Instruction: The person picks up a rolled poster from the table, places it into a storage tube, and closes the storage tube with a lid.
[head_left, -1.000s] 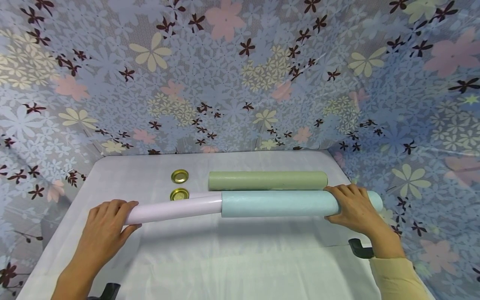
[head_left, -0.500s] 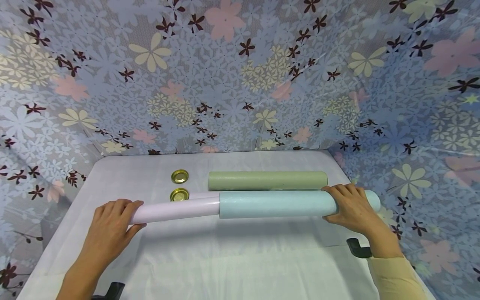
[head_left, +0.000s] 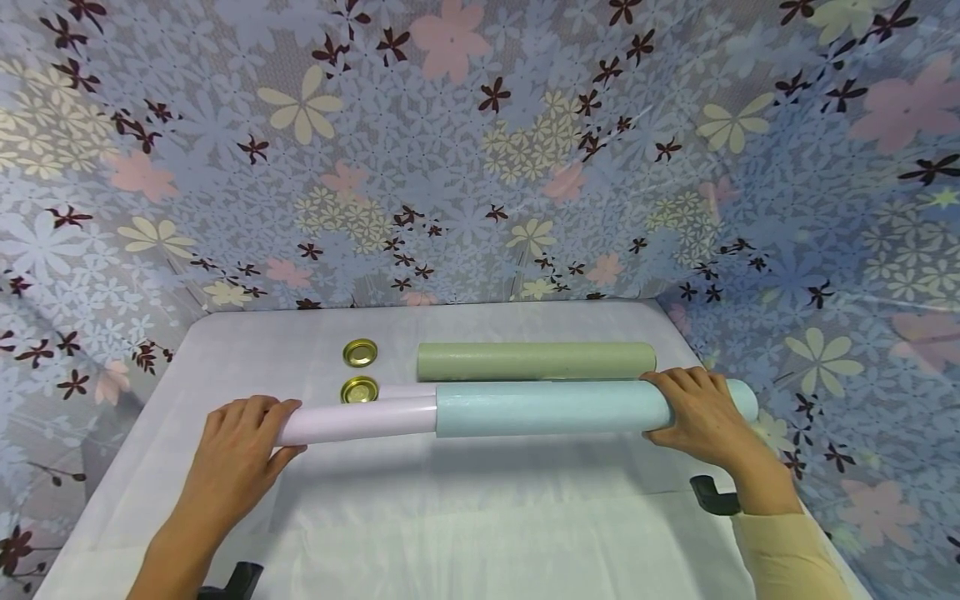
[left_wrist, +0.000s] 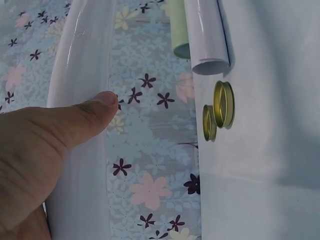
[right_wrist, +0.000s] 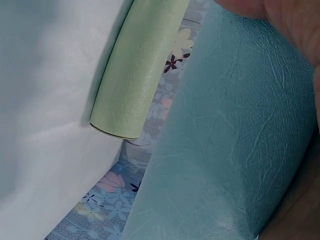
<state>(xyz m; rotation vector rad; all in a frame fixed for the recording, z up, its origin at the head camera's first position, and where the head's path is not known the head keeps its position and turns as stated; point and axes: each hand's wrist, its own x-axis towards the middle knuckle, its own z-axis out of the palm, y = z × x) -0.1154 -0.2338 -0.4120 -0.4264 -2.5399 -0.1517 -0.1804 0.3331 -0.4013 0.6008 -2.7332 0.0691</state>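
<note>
My left hand (head_left: 238,454) grips the left end of a pale lilac tube (head_left: 360,419), its thumb lying along the near side. The tube's other end sits inside a wider light blue tube (head_left: 547,408). Near that blue tube's right end my right hand (head_left: 701,417) holds it from above. Both tubes are held level over the table, with a shadow below them. In the left wrist view the thumb presses on the glossy lilac tube (left_wrist: 80,165). The right wrist view shows the textured blue tube (right_wrist: 225,125) under the fingers.
Behind the held tubes a green tube (head_left: 536,361) lies on the white-covered table (head_left: 480,533). Part of another lilac tube (head_left: 405,391) shows beside it. Two gold lids (head_left: 360,352) lie to the left. A flowered cloth (head_left: 465,167) hangs at the back and sides.
My left hand has moved right, and the lilac tube has slid deeper into the blue tube. The right hand and blue tube have shifted slightly left.
</note>
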